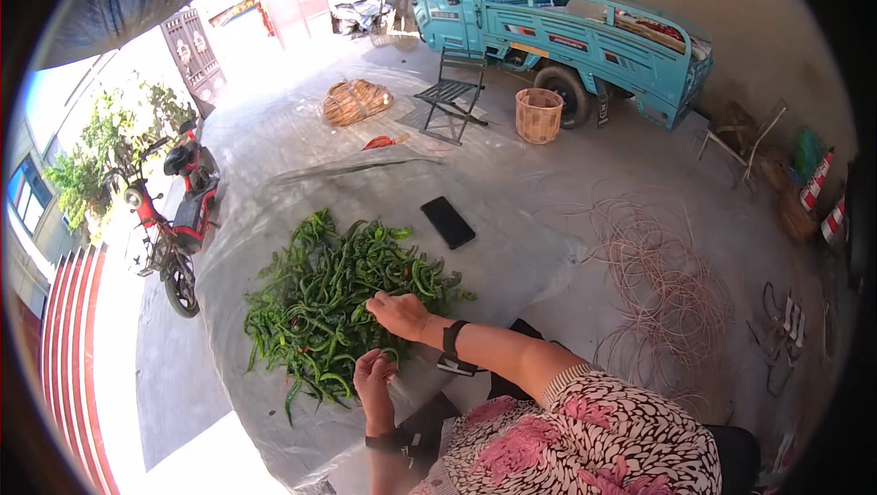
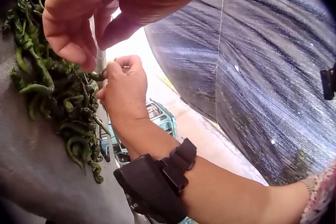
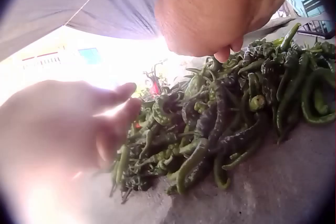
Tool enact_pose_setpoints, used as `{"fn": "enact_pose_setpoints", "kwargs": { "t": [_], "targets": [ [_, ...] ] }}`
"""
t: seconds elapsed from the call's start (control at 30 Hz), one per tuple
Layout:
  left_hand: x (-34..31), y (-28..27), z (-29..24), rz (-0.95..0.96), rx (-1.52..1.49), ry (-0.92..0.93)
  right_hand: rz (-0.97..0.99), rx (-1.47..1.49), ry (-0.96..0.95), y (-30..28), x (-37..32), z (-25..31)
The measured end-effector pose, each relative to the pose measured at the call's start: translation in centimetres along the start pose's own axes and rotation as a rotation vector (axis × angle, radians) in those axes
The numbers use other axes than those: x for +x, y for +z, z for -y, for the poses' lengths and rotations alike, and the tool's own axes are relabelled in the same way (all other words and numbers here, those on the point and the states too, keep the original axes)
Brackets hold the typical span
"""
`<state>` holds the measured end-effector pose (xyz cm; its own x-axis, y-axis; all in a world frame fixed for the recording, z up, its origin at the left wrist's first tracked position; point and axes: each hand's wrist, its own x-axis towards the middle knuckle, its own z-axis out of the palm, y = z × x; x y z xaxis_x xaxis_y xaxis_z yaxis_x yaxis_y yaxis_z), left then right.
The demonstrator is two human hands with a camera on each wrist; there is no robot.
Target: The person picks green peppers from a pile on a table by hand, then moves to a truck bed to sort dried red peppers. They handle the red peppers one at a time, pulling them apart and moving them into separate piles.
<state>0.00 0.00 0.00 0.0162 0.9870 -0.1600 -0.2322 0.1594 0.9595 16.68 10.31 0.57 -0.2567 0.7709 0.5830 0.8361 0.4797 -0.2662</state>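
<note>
A broad heap of green chili peppers (image 1: 320, 303) lies on a grey plastic sheet (image 1: 265, 422). Over its near right side, my right hand (image 1: 399, 314) reaches with bent fingers; in the left wrist view its fingertips pinch at a green pepper on the heap's edge. My left hand (image 1: 373, 385) is held at the near edge of the heap, palm side toward the other hand. Loosely bent, its fingers (image 2: 68, 40) show no pepper between them. In the right wrist view the left hand (image 3: 63, 124) is blurred and partly washed out by glare.
On the sheet beyond the heap lies a black phone (image 1: 448, 222). To the right is a tangle of thin cord (image 1: 653, 276). Farther off stand a folding stool (image 1: 449, 98), a woven basket (image 1: 539, 116), a teal cargo tricycle (image 1: 594, 38) and, at left, a red scooter (image 1: 187, 207).
</note>
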Motion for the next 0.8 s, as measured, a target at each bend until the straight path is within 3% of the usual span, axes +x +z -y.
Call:
{"fn": "enact_pose_setpoints", "kwargs": {
  "t": [0.07, 0.17, 0.23, 0.3, 0.4, 0.5, 0.6, 0.67, 0.77, 0.8],
  "targets": [
    [-1.5, 1.7, -1.1, -0.045, -0.050, 0.004, -0.195, 0.268, 0.138, -4.4, -0.4, 2.1],
    [-0.1, 1.8, -3.2, -0.033, -0.255, -0.107, -0.175, 0.659, 0.271, -4.7, -1.0, 4.9],
    [0.5, 1.7, -3.0, 0.067, -0.566, -0.138, 0.007, 0.842, 0.279, -4.5, -2.8, 5.1],
    [0.3, 2.0, -4.0, -0.082, -0.508, -0.069, 0.288, 0.945, 0.343, -6.7, -4.1, 5.6],
    [0.8, 0.2, -2.4, -0.071, -0.240, -0.044, 0.211, 0.788, 0.283, -5.3, -5.8, 5.1],
    [1.0, 0.2, -2.3, -0.023, -0.181, -0.016, 0.213, 0.791, 0.363, -4.7, -6.7, 4.9],
    [1.6, 0.5, -4.0, -0.116, -0.064, 0.018, 0.290, 0.983, 0.626, -6.5, -7.3, 4.5],
    [2.8, 0.6, -5.2, -0.136, -0.064, 0.076, 0.260, 1.021, 0.670, -5.6, -8.7, 3.7],
    [6.8, -1.5, -5.6, 0.023, -0.102, 0.179, 0.307, 1.029, 0.697, -5.6, -10.4, 2.7],
    [6.1, 0.0, -7.2, -0.068, -0.097, 0.244, 0.329, 1.011, 0.695, -5.9, -10.7, 2.4]
  ]
}}
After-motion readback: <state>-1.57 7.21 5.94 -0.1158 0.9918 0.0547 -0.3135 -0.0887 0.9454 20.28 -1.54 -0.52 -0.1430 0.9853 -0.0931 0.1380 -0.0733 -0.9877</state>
